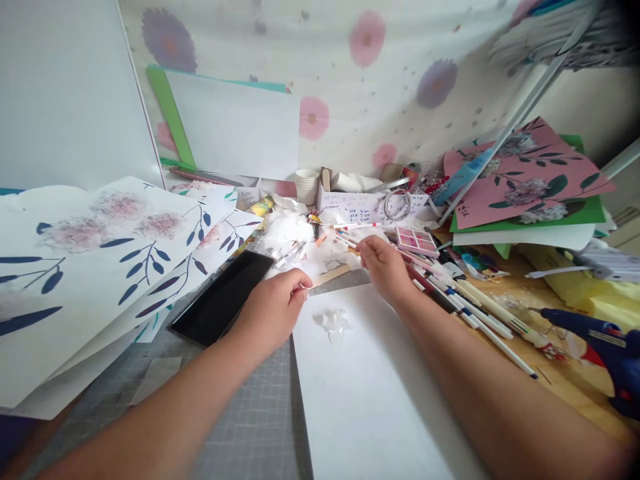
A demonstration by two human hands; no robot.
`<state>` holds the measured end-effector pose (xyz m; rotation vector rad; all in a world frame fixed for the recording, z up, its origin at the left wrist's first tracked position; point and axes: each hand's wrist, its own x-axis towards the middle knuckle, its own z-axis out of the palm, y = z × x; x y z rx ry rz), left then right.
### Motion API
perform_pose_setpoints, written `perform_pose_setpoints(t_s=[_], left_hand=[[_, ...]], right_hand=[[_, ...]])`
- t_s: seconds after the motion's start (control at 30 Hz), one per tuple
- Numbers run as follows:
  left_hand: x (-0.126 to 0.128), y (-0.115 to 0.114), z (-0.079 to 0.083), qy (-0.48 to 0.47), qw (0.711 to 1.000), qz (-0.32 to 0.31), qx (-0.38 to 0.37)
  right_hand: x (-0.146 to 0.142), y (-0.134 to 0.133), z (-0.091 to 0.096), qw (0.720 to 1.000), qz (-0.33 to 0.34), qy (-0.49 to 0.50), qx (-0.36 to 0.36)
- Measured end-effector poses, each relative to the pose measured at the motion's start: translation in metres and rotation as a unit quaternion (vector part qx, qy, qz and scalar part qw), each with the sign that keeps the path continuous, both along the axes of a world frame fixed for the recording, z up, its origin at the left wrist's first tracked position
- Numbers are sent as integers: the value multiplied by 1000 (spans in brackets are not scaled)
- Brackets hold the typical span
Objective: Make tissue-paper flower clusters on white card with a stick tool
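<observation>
My left hand (277,303) is closed in a pinch just above the far left edge of a white sheet of paper (370,400). Whatever sits between its fingertips is too small to make out. A flat wooden stick (330,275) runs from near those fingertips toward the right; I cannot tell whether they touch it. My right hand (385,267) is also closed, its fingers curled near several pens, with anything inside hidden. On the sheet, between my forearms, lies a small clump of torn white scraps (333,323).
A black tablet-like slab (223,297) lies left on the grey cutting mat (240,413). Flower-decorated sheets (100,267) stand at left. Behind are white fluff (287,230), paper cups (307,187) and a pink palette (417,241). Pens (480,320) and a blue glue gun (590,333) lie right.
</observation>
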<state>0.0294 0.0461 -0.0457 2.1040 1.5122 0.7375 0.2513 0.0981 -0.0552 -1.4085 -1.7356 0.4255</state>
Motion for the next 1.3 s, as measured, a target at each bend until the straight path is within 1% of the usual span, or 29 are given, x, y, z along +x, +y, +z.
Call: perform_pose_setpoints(t_s=[0.13,0.27,0.4,0.5,0.57,0.63,0.73,0.8,0.9,1.03,1.1,1.2,1.27,1.3], left_hand=[[-5,3,4,-5,999,23,28],[-9,6,8,-12,998,49,50],[-10,7,9,-13,995,48,88],[-8,4,9,-11,992,24,124],[-6,2,8,-7,988,-1,154],[-4,0,6,-1,983,-27,181],[-3,-1,4,10,978,-48,200],[-4,-1,4,27,977,-52,204],[-5,0,6,77,977,-59,189],[-4,-2,13,129,978,-57,153],[-3,-5,17,148,978,-54,139],[-3,-11,24,162,980,-70,96],[-3,-14,26,161,982,-83,49],[-3,-15,26,160,983,-82,29]], right_hand=[[-3,-1,1,994,2,-107,-25],[-2,-3,2,984,-11,-170,-55],[3,0,2,980,-21,-187,-61],[0,-1,7,986,-9,-161,-50],[-6,-6,13,990,24,-132,-45],[-14,-14,19,990,79,-106,-49],[-26,-25,23,981,180,-48,-54],[-32,-28,23,973,224,-16,-55],[-35,-29,20,969,237,-13,-63],[-34,-28,18,966,250,-8,-69],[-32,-28,20,965,256,33,-52],[-28,-29,24,967,233,98,-27],[-26,-32,28,964,222,136,-47],[-26,-34,29,958,233,153,-73]])
